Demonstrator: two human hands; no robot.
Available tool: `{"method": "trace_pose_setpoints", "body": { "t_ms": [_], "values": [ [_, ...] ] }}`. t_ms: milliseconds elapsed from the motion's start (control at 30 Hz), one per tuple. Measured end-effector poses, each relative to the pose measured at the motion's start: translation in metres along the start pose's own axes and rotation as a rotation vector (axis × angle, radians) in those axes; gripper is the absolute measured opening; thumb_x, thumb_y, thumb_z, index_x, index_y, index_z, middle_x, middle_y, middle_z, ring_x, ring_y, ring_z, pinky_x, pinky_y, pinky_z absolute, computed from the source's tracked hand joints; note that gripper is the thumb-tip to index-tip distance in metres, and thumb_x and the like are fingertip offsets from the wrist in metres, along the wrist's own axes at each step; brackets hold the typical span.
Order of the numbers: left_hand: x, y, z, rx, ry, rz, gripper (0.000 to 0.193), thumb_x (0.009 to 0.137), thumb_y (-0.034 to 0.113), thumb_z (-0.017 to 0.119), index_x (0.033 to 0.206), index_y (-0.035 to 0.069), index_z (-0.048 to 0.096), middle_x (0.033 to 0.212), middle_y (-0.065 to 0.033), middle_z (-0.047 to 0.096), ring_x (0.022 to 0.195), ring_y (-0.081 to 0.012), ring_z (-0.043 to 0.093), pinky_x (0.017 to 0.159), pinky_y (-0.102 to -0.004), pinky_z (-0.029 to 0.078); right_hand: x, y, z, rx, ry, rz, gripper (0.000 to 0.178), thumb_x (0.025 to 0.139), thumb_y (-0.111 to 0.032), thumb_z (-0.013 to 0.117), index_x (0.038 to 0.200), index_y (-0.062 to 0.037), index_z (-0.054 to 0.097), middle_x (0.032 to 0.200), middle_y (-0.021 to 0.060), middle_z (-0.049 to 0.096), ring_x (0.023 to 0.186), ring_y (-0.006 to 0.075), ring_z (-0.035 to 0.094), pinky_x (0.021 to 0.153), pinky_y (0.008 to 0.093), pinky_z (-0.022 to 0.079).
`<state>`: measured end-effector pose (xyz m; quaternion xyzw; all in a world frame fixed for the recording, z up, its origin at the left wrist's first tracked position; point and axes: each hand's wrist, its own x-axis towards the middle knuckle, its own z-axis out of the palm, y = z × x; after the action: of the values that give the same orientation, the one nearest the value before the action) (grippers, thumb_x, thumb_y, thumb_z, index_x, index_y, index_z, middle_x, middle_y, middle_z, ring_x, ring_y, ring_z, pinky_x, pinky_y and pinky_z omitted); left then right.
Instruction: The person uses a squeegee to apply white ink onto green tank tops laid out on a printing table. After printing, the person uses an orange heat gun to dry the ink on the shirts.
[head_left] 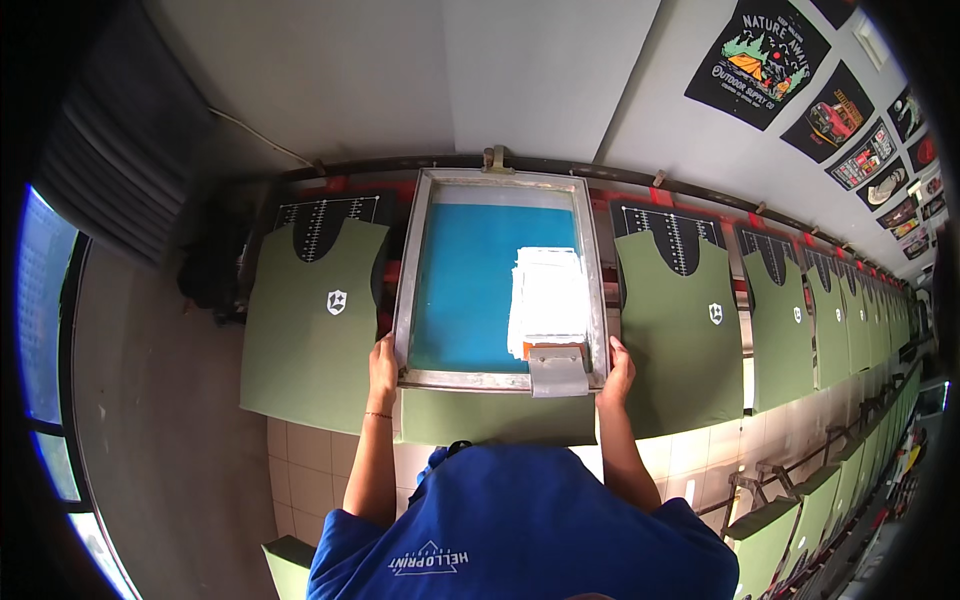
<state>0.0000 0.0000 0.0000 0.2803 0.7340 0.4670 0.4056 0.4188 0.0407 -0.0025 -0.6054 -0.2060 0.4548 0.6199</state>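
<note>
A metal-edged printing screen (470, 290) with blue mesh lies over a green shirt panel (500, 418), whose near end sticks out below the frame. My left hand (384, 366) is closed around the frame's near left corner. On the opposite side, my right hand (617, 372) grips the near right corner. White ink (550, 295) covers a patch on the right part of the mesh. At the near edge of that patch rests a squeegee (558, 372) with a metal holder and an orange part, its end overhanging the frame's near edge. Most of my fingers are hidden behind the frame.
Green shirt panels with small white emblems lie on black boards to the left (310, 330) and right (680, 340), and more run off in a row. A rail (600, 178) with clamps passes behind. Another rack of green panels (765, 545) stands at lower right.
</note>
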Motion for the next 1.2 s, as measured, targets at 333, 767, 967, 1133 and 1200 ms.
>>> {"method": "trace_pose_setpoints", "body": {
  "t_ms": [333, 767, 967, 1133, 1200],
  "values": [
    [0.013, -0.023, 0.008, -0.225, 0.041, 0.025, 0.045, 0.098, 0.028, 0.04, 0.113, -0.008, 0.064, 0.103, -0.0101, 0.067, 0.094, -0.017, 0.06, 0.086, -0.0286, 0.045, 0.01, 0.032, -0.001, -0.204, 0.071, -0.15, 0.035, 0.093, -0.022, 0.051, 0.106, 0.0056, 0.069, 0.103, 0.0134, 0.07, 0.095, 0.0218, 0.063, 0.088, 0.0307, 0.046],
    [0.017, -0.035, 0.027, -0.033, 0.152, 0.068, 0.038, 0.095, 0.023, 0.044, 0.106, -0.006, 0.067, 0.095, -0.0107, 0.067, 0.09, -0.0191, 0.06, 0.084, -0.0299, 0.045, 0.02, 0.05, -0.009, -0.592, 0.174, -0.346, 0.035, 0.091, -0.026, 0.05, 0.098, 0.0033, 0.069, 0.094, 0.0211, 0.069, 0.089, 0.0344, 0.065, 0.082, 0.0397, 0.048],
    [0.021, -0.045, 0.022, -0.155, 0.206, 0.034, 0.036, 0.094, 0.024, 0.048, 0.104, -0.005, 0.065, 0.094, -0.0119, 0.066, 0.088, -0.0188, 0.058, 0.083, -0.031, 0.045, 0.029, 0.058, -0.017, -0.731, 0.11, -0.384, 0.035, 0.091, -0.027, 0.053, 0.088, 0.0068, 0.062, 0.079, 0.0254, 0.062, 0.073, 0.0391, 0.059, 0.071, 0.0459, 0.044],
    [0.005, -0.041, 0.016, 0.032, 0.32, 0.31, 0.026, 0.091, 0.013, 0.053, 0.109, -0.005, 0.061, 0.096, -0.0139, 0.062, 0.085, -0.0223, 0.059, 0.083, -0.0328, 0.046, 0.028, 0.05, -0.013, -0.627, 0.072, -0.348, 0.034, 0.091, -0.025, 0.053, 0.087, 0.0077, 0.061, 0.075, 0.0229, 0.061, 0.067, 0.0344, 0.056, 0.069, 0.0419, 0.045],
    [-0.014, -0.033, 0.014, 0.186, 0.429, 0.491, 0.024, 0.09, 0.007, 0.054, 0.11, -0.005, 0.058, 0.097, -0.0137, 0.059, 0.082, -0.0231, 0.057, 0.081, -0.0339, 0.046, 0.028, 0.055, -0.014, -0.634, 0.116, -0.351, 0.034, 0.091, -0.024, 0.052, 0.087, 0.008, 0.061, 0.074, 0.0217, 0.062, 0.067, 0.0309, 0.057, 0.069, 0.0407, 0.045]
  ]
}}
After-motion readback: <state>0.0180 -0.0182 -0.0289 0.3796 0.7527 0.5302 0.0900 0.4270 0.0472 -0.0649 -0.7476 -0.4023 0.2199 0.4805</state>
